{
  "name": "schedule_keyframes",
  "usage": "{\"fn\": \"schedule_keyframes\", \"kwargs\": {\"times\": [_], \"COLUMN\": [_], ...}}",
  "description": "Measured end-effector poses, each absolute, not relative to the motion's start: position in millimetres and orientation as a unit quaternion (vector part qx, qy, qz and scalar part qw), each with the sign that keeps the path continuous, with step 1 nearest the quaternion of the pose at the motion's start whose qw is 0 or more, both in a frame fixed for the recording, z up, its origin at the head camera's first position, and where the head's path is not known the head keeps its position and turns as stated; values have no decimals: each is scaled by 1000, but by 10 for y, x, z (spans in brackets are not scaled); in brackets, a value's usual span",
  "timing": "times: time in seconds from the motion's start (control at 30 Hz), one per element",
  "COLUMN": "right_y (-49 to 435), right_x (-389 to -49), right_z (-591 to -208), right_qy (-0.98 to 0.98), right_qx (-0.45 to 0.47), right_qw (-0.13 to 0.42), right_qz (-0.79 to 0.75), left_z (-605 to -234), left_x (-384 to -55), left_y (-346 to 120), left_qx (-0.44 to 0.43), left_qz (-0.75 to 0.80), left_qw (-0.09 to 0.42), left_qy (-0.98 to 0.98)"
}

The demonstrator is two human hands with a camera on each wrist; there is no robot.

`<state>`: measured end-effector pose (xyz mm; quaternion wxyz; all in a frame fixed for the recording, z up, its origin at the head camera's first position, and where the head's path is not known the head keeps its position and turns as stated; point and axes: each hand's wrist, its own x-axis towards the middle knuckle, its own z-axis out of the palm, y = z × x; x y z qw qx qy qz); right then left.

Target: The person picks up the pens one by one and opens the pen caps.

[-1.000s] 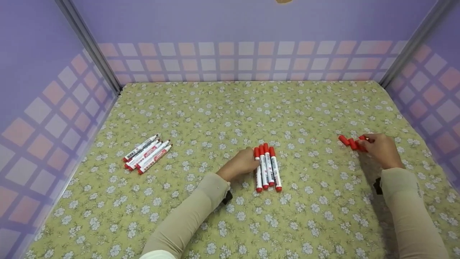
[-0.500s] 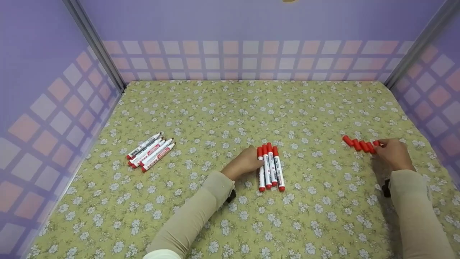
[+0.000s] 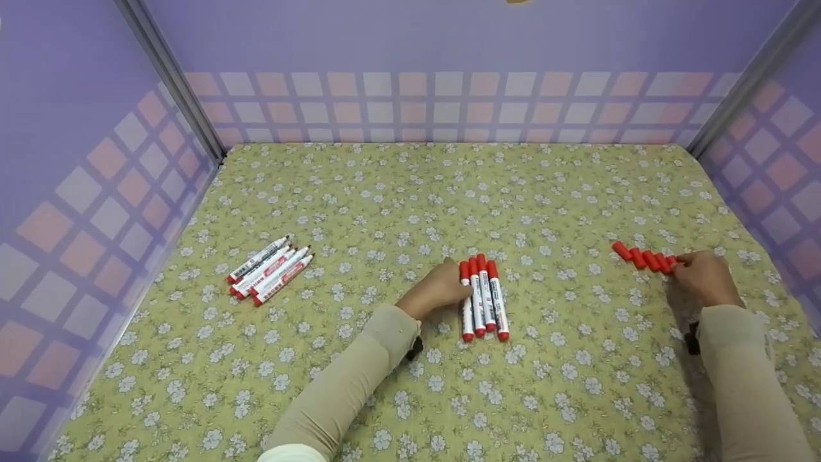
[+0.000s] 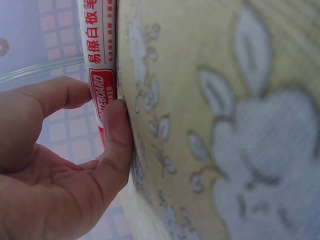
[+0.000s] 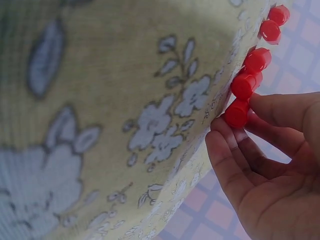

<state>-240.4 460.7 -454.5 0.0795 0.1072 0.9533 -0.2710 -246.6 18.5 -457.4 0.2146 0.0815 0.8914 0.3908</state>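
Several capped whiteboard markers with white barrels and red caps lie side by side mid-table. My left hand (image 3: 439,289) pinches the leftmost whiteboard marker (image 3: 467,316) by its upper part, and the left wrist view shows thumb and finger on either side of its printed barrel (image 4: 98,45). Over on the right, several loose red marker caps (image 3: 638,258) form a slanting row. My right hand (image 3: 705,277) pinches the nearest red marker cap (image 5: 237,114) between thumb and fingers, at the end of that row. The thumb's tip comes close to the neighbouring cap (image 5: 245,85).
On the left lies a group of uncapped whiteboard markers (image 3: 270,271), tips pointing away to the right. A flowered green cloth (image 3: 410,186) covers the table. Purple checked panels (image 3: 410,106) stand at the back and both sides.
My right hand has moved right and nearer, leaving the caps more spread out, and the last cap has come down into line with them. The left hand keeps its hold on the marker.
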Motion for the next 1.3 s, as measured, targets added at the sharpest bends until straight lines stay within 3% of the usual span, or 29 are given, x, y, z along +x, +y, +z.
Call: {"fn": "schedule_keyframes", "kwargs": {"times": [0.7,1.3], "right_y": [4613,4610], "right_x": [-2402,-2376], "right_z": [-4555,-4544], "right_qy": [945,949], "right_qx": [110,102], "right_qw": [86,77], "right_qz": [-295,-288], "left_z": [-4569,-4548], "left_x": [-2473,-2430], "left_y": [176,186], "left_qx": [100,80], "left_qz": [388,411], "left_qw": [207,231], "left_qy": [893,878]}}
